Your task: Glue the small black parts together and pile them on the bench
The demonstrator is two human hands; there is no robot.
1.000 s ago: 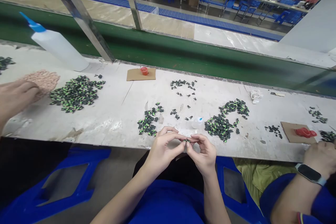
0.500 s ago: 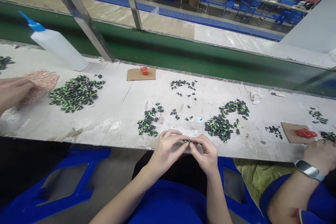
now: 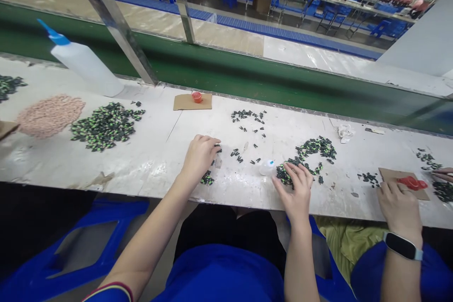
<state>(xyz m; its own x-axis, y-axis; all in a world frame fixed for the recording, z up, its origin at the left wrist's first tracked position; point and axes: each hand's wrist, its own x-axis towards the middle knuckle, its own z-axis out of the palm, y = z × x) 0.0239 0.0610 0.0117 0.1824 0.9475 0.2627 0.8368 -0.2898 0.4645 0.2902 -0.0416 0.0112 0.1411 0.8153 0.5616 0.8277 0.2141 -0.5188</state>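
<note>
My left hand (image 3: 200, 158) is over the near middle pile of small black-and-green pieces (image 3: 206, 179) and hides most of it. Its thumb and fingers are pinched together at the pile's far end, beside dark pieces; whether one is between the fingertips is hard to see. My right hand (image 3: 296, 188) reaches the left side of the larger black-and-green pile (image 3: 313, 149), fingers bent and thumb apart, with nothing visibly held. Just left of it stands a small translucent bottle (image 3: 266, 168) with a blue tip. Small black pieces (image 3: 244, 114) lie scattered between and beyond my hands.
On the left are a large white squeeze bottle (image 3: 87, 68), a pink heap (image 3: 53, 114) and another black-and-green pile (image 3: 106, 126). A red cup (image 3: 197, 97) sits on cardboard (image 3: 180, 102) near the green barrier (image 3: 226, 79). A co-worker's hand (image 3: 401, 205) works at the right.
My hands have parted from the small black-and-green piece they held together: the left went left to the middle pile, the right to the right pile. The co-worker's hand at the left withdrew from the pink heap.
</note>
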